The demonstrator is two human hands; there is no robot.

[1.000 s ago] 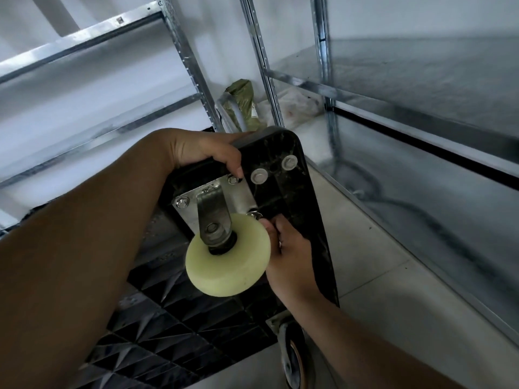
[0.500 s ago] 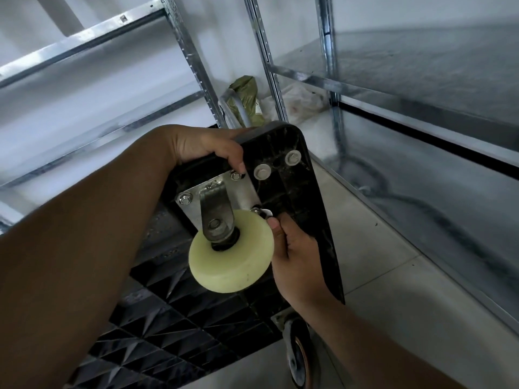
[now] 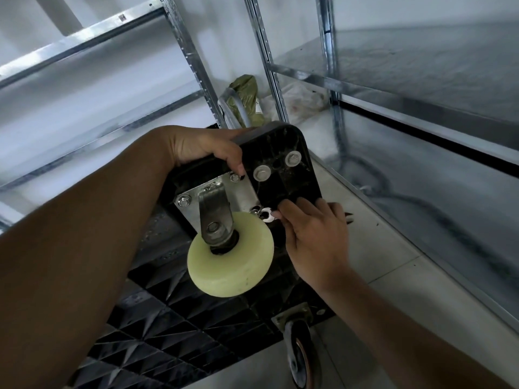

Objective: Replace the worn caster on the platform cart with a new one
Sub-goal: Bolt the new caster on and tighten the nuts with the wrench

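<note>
Standing tipped on the pale tiled floor (image 3: 379, 262), the black platform cart (image 3: 283, 153) turns its ribbed underside to the camera. It sits in a corner hemmed by galvanised shelving (image 3: 196, 71) against a white wall (image 3: 84, 94). The cream-wheeled caster (image 3: 233, 265) sits on the cart's upper corner, its steel plate (image 3: 241, 192) flat against the plastic. The left hand (image 3: 202, 147) has its grip curled over the cart's top edge, with one fingertip by the plate's upper bolt. The right hand (image 3: 314, 234) pinches a small wrench (image 3: 266, 214), whose shiny head is at the plate's lower right bolt. A dark-wheeled caster (image 3: 299, 357) at the cart's lower corner is down by the floor. A green bag (image 3: 247, 99) and a clear plastic bag (image 3: 300, 101) lie behind the shelf uprights.
</note>
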